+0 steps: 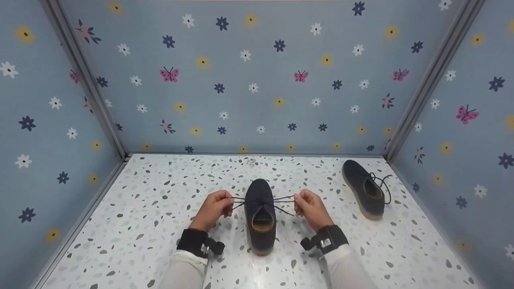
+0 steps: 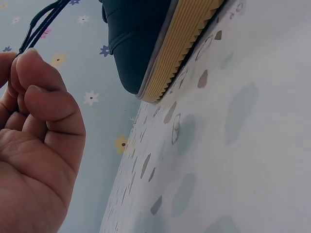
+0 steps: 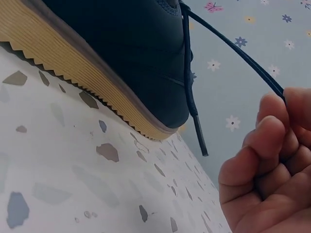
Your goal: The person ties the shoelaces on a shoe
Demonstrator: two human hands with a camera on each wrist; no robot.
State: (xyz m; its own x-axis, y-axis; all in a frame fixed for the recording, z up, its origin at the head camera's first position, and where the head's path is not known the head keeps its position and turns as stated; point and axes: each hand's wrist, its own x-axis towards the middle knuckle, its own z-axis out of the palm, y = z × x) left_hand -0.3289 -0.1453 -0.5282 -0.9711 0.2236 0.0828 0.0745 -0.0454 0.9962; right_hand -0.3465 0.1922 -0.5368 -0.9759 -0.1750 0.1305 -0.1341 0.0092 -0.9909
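Note:
A dark navy shoe (image 1: 261,237) with a ribbed tan sole (image 3: 73,68) stands upright on the speckled surface, toe pointing away. On its left side my left hand (image 1: 215,208) pinches a doubled strand of shoelace (image 2: 41,26), pulled out sideways. Opposite, my right hand (image 1: 313,206) pinches another doubled strand of shoelace (image 3: 243,53) between thumb and fingers. Both strands look taut and meet over the shoe's tongue. One loose lace end (image 3: 198,131) with a dark tip hangs beside the shoe on the right. Neither hand touches the shoe's body.
A second dark shoe (image 1: 357,184) lies at the back right, its laces tied in a bow (image 1: 379,180). Blue flowered panels (image 1: 257,80) enclose the white speckled surface (image 1: 160,241) at the back and both sides. Each wrist wears a black camera strap.

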